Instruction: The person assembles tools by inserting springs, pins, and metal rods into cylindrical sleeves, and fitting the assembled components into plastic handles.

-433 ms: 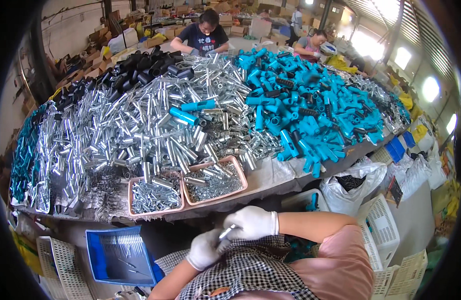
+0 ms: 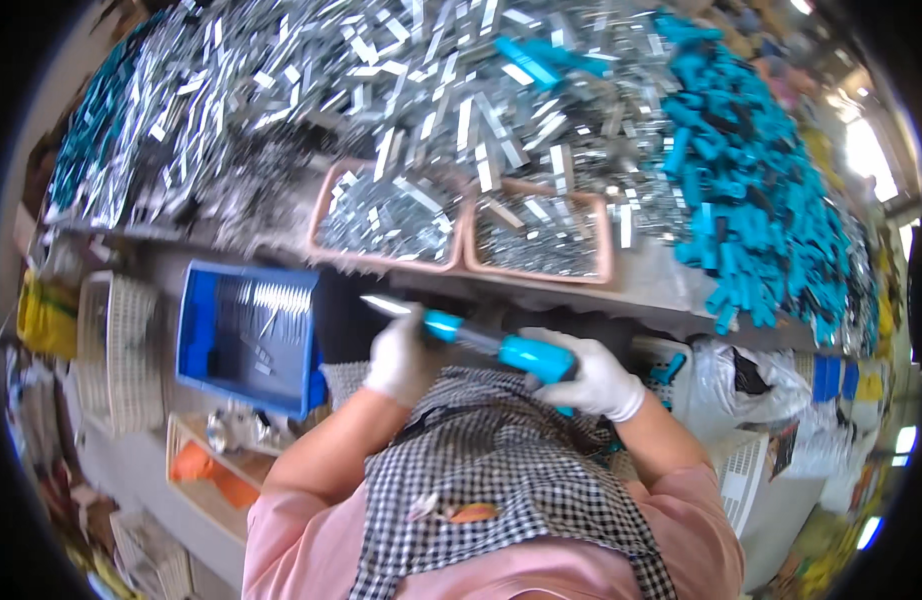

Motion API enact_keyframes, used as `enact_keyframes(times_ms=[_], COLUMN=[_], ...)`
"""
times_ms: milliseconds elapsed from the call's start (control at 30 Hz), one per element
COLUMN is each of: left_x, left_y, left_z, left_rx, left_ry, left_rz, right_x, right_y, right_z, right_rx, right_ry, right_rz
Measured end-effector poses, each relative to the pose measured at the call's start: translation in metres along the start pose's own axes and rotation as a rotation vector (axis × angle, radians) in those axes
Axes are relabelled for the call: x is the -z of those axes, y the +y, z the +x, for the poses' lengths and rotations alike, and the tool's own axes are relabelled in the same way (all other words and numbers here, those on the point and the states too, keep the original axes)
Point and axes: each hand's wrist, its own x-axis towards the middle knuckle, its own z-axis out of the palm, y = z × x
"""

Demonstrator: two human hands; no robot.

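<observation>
Holding the teal-and-black tool in both gloves, slanted across the gap between the table's front edge and the checked apron: left hand wrapped round the front near the silver tip, right hand closed on the fat teal end. Room's tight up top, since two pink trays sit right at that edge, but there's a dark open strip between the left hand and the blue bin. A moment ago the hands were close together on a small silver piece; now they're spread along this tool, and the view has tipped down, losing the people across the table. Left fingers are blurry, the tool's partly covered by both gloves, and the metal parts pile is smeared and cut off up top.
</observation>
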Motion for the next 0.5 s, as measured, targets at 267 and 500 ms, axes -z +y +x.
enact_keyframes(times_ms=[267, 500], left_x=[-0.040, -0.050], left_y=[-0.220, -0.215], left_z=[0.082, 0.092], left_rx=[1.004, 1.007], left_ry=[-0.247, -0.228], left_rz=[-0.429, -0.298], right_x=[-0.008, -0.010], right_y=[0.186, 0.218], right_z=[0.064, 0.087], right_rx=[-0.632, -0.725], right_ry=[0.344, 0.572], right_rz=[0.836, 0.921])
